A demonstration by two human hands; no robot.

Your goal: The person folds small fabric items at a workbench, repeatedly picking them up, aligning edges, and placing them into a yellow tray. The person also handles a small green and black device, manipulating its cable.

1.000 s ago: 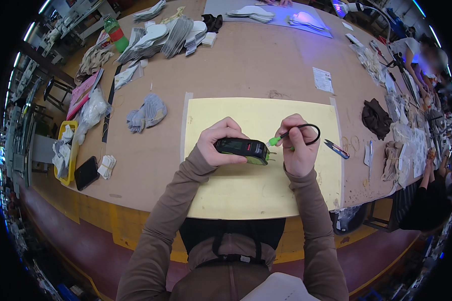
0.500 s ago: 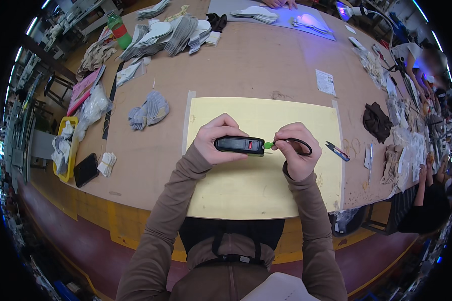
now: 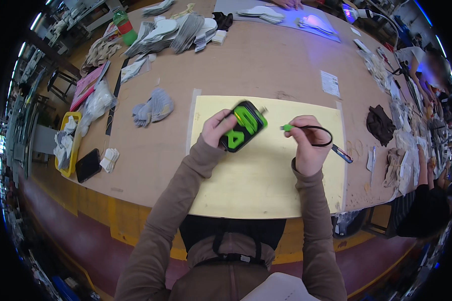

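Note:
My left hand (image 3: 217, 130) is closed round the edge of a black-and-green handheld device (image 3: 246, 126), holding it tilted above a pale yellow board (image 3: 256, 185). The device's face with bright green raised parts is turned up; its far end is slightly blurred. Between the thumb and fingers of my right hand (image 3: 309, 150) is a short black cable (image 3: 328, 134), bent into a loop. The cable's green plug (image 3: 287, 128) points left at the device, with a gap between them. Thread snips (image 3: 342, 154) lie just right of my right hand.
Grey sock bundles (image 3: 153, 107) lie left of the board. A phone (image 3: 88, 165) and yellow basket (image 3: 74, 145) sit at the left edge. Stacked socks (image 3: 186, 32) and a green bottle (image 3: 124, 27) stand farther back. Dark cloth (image 3: 379, 124) lies right. Other people work at the far and right sides.
The green plug has come away from the device, and my right hand has moved right with the cable. My left hand has turned the device over, bringing its green face up.

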